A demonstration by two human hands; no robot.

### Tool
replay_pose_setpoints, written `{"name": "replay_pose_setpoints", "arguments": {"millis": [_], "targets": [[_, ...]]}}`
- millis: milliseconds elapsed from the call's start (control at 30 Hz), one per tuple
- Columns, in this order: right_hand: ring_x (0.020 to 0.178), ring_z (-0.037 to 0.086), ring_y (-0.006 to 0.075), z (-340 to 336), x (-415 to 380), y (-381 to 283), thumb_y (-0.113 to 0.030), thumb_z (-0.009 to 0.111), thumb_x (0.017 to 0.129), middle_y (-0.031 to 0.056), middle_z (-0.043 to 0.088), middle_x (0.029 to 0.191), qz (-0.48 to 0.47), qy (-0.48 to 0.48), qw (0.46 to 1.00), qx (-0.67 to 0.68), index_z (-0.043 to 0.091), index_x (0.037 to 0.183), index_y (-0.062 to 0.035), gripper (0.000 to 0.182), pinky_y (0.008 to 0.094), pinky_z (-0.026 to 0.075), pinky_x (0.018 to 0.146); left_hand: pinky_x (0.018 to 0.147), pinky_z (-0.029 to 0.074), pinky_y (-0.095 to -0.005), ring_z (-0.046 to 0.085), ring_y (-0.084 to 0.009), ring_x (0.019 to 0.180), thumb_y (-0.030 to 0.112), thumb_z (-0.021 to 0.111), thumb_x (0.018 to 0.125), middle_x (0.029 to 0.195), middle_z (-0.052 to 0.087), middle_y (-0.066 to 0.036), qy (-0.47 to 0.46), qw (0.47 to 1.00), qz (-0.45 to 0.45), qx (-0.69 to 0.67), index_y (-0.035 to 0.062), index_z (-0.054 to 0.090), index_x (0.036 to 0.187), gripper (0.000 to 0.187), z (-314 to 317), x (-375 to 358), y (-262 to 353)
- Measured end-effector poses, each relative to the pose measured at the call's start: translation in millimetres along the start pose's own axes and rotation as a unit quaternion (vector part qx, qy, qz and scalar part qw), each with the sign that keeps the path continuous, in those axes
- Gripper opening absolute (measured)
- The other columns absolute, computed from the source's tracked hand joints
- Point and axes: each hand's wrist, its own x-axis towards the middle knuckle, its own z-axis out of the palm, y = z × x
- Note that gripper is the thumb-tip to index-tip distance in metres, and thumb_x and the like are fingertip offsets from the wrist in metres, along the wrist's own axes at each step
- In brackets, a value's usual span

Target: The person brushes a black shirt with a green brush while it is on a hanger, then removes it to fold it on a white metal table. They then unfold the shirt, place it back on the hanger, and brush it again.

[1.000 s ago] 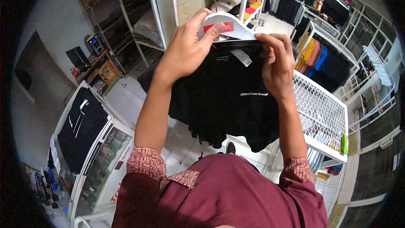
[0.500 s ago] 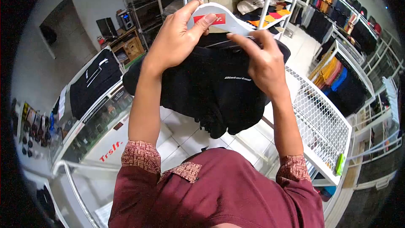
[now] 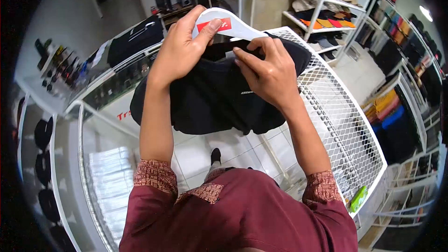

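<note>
My left hand [image 3: 176, 51] is closed around the neck of a white hanger [image 3: 239, 29] that bears a red label, the thumb pressed over the label. From the hanger hangs a black shirt [image 3: 205, 100], with small white lettering on its chest partly covered by my right wrist. My right hand [image 3: 269, 67] is at the shirt's collar, its fingers bent and pinched on the neckline edge. A small pale tag [image 3: 229, 54] shows inside the neck opening, near the right fingertips.
A white mesh rack [image 3: 343, 112] stands to my right, with a green object [image 3: 358, 199] on its near corner. A glass display case [image 3: 112, 84] is at the left. Shelves of caps [image 3: 326, 23] stand behind, and black caps [image 3: 43, 168] hang at the far left.
My view has turned and tilted down. The hanger and shirt have come slightly left and lower in view. My right hand has moved from beside the hanger down to the shirt's collar.
</note>
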Motion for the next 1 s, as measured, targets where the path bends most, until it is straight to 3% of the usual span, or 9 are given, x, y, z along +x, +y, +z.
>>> {"name": "replay_pose_setpoints", "arguments": {"millis": [133, 267, 367, 433, 567, 633, 767, 867, 1000], "targets": [[0.093, 0.060, 0.0266, -16, -9, -4, -0.016, 0.082, 0.077, 0.0075, 0.062, 0.106, -0.001, 0.062, 0.997, 0.038, 0.075, 0.103, -0.0133, 0.027, 0.0397, 0.045, 0.080, 0.068, 0.045, -0.0243, 0.055, -0.0062, 0.076, 0.034, 0.064, 0.103, 0.085, 0.064, 0.001, 0.028, 0.997, 0.023, 0.068, 0.0029, 0.067, 0.105, 0.031, -28, -20, 20], [0.110, 0.057, 0.0291, -26, -19, -7, -0.028, 0.085, 0.079, 0.0100, 0.062, 0.118, 0.037, 0.108, 0.993, 0.025, 0.067, 0.106, -0.0095, 0.037, 0.0412, 0.040, 0.092, 0.070, 0.046, -0.0237, 0.057, -0.0050, 0.079, 0.032, 0.066, 0.102, 0.089, 0.066, 0.001, 0.021, 0.999, 0.019, 0.022, 0.0034, 0.068, 0.105, 0.029, -59, -32, 54], [0.112, 0.057, 0.0300, -38, -29, -8, -0.035, 0.082, 0.082, 0.0107, 0.063, 0.120, 0.072, 0.094, 0.993, 0.009, 0.067, 0.110, -0.0086, 0.042, 0.0423, 0.039, 0.096, 0.070, 0.046, -0.0228, 0.057, -0.0049, 0.078, 0.032, 0.065, 0.102, 0.087, 0.065, 0.001, 0.013, 0.999, 0.031, 0.017, 0.0037, 0.068, 0.106, 0.029, -55, -41, 47], [0.112, 0.058, 0.0316, -49, -41, -10, -0.041, 0.080, 0.084, 0.0130, 0.065, 0.119, 0.112, -0.017, 0.994, 0.006, 0.066, 0.115, -0.0065, 0.049, 0.0437, 0.038, 0.100, 0.068, 0.047, -0.0247, 0.060, -0.0078, 0.075, 0.031, 0.067, 0.101, 0.085, 0.066, -0.001, -0.036, 0.999, 0.020, 0.001, 0.0031, 0.069, 0.106, 0.029, -34, -44, 27], [0.081, 0.069, 0.0306, -74, -76, -16, -0.040, 0.082, 0.082, 0.0124, 0.072, 0.090, 0.242, -0.143, 0.958, 0.057, 0.071, 0.103, -0.0062, 0.041, 0.0391, 0.052, 0.075, 0.069, 0.047, -0.0230, 0.061, -0.0073, 0.076, 0.029, 0.072, 0.097, 0.088, 0.068, 0.000, -0.109, 0.990, -0.035, -0.076, 0.0034, 0.069, 0.105, 0.027, -12, -55, 25], [0.072, 0.070, 0.0295, -89, -95, -28, -0.037, 0.085, 0.079, 0.0104, 0.071, 0.082, 0.234, -0.022, 0.972, 0.032, 0.072, 0.094, -0.0070, 0.035, 0.0377, 0.052, 0.063, 0.072, 0.050, -0.0243, 0.065, -0.0082, 0.081, 0.022, 0.081, 0.089, 0.090, 0.071, -0.002, -0.102, 0.990, -0.011, -0.095, 0.0031, 0.070, 0.103, 0.026, 8, -68, 33], [0.074, 0.069, 0.0297, -125, -149, -50, -0.034, 0.087, 0.077, 0.0106, 0.071, 0.082, 0.348, -0.060, 0.935, -0.026, 0.072, 0.091, -0.0058, 0.035, 0.0365, 0.053, 0.065, 0.075, 0.052, -0.0269, 0.064, -0.0078, 0.081, 0.014, 0.084, 0.085, 0.085, 0.072, -0.003, -0.266, 0.955, -0.053, -0.118, -0.0002, 0.070, 0.096, 0.023, 61, -67, 32], [0.090, 0.066, 0.0310, -163, -179, -75, -0.028, 0.083, 0.081, 0.0109, 0.070, 0.090, 0.400, -0.031, 0.914, -0.062, 0.074, 0.097, -0.0053, 0.029, 0.0395, 0.049, 0.085, 0.076, 0.053, -0.0276, 0.064, -0.0076, 0.084, 0.013, 0.080, 0.088, 0.087, 0.071, -0.003, -0.318, 0.926, -0.002, -0.205, -0.0012, 0.068, 0.098, 0.022, 106, -77, 34], [0.098, 0.063, 0.0325, -213, -226, -92, -0.019, 0.075, 0.087, 0.0138, 0.068, 0.101, 0.504, 0.106, 0.837, -0.187, 0.074, 0.102, -0.0038, 0.021, 0.0403, 0.046, 0.091, 0.079, 0.051, -0.0259, 0.060, -0.0086, 0.084, 0.013, 0.078, 0.089, 0.090, 0.069, -0.004, -0.390, 0.897, 0.020, -0.208, -0.0031, 0.065, 0.103, 0.025, 164, -82, 47]]}}
